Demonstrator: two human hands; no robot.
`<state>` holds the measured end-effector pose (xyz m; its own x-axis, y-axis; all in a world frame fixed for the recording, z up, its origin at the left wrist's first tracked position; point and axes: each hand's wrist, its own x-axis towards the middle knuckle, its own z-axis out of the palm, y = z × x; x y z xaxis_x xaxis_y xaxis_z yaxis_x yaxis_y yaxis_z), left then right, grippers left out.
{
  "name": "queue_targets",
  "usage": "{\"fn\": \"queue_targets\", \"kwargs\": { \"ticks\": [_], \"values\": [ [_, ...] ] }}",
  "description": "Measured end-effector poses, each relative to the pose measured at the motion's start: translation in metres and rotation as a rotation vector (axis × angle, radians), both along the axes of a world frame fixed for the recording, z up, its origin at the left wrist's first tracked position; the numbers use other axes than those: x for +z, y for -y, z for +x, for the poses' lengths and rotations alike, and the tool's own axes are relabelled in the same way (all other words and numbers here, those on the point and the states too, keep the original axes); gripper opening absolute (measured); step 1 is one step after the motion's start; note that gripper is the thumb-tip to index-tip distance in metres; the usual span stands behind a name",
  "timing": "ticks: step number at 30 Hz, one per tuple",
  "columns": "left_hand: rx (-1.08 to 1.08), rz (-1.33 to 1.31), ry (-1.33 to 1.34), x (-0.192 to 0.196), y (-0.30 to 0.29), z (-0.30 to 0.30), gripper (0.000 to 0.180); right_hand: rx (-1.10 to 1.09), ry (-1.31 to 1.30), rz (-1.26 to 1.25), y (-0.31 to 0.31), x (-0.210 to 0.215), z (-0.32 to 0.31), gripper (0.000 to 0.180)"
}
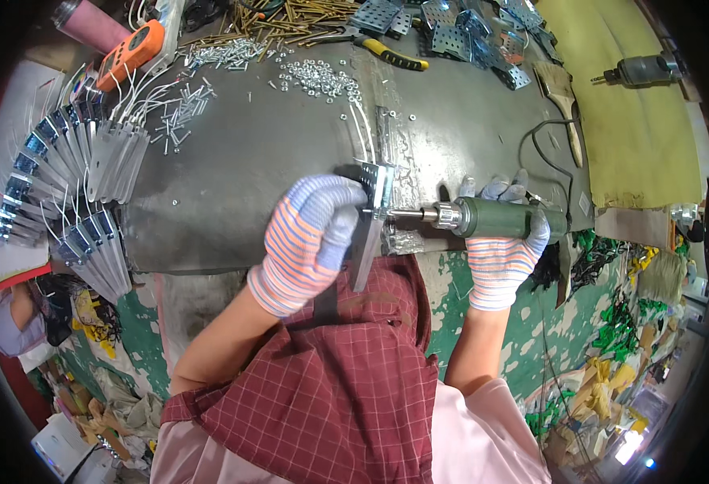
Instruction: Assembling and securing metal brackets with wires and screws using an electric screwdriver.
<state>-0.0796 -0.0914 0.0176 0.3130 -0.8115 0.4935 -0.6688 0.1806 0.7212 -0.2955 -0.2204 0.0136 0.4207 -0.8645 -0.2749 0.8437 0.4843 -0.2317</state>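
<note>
My left hand, in a striped knit glove, grips a flat metal bracket held on edge at the near side of the grey metal worktop. My right hand, gloved the same way, is wrapped around a green powered screwdriver. Its bit points left and touches the bracket's perforated upper end. A black cable runs from the tool across the worktop.
Finished brackets with white wires fan out at the left. Loose screws, nuts, perforated plates, yellow-handled pliers, an orange meter, a brush and a second driver lie at the back.
</note>
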Motion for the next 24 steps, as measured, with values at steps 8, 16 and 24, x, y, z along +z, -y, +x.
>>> {"fn": "queue_targets", "kwargs": {
  "ticks": [8, 16, 24],
  "values": [
    [0.377, 0.301, 0.605, -0.011, 0.05, 0.072, 0.032, -0.003, -0.003, 0.025, 0.001, 0.0, -0.002, 0.024],
    [0.391, 0.359, 0.503, -0.016, 0.069, 0.087, 0.02, 0.019, -0.04, -0.001, 0.003, 0.0, -0.001, 0.027],
    [0.314, 0.504, 0.328, 0.006, 0.074, 0.094, 0.014, 0.014, 0.019, 0.031, 0.001, 0.003, 0.0, 0.029]
  ]
}}
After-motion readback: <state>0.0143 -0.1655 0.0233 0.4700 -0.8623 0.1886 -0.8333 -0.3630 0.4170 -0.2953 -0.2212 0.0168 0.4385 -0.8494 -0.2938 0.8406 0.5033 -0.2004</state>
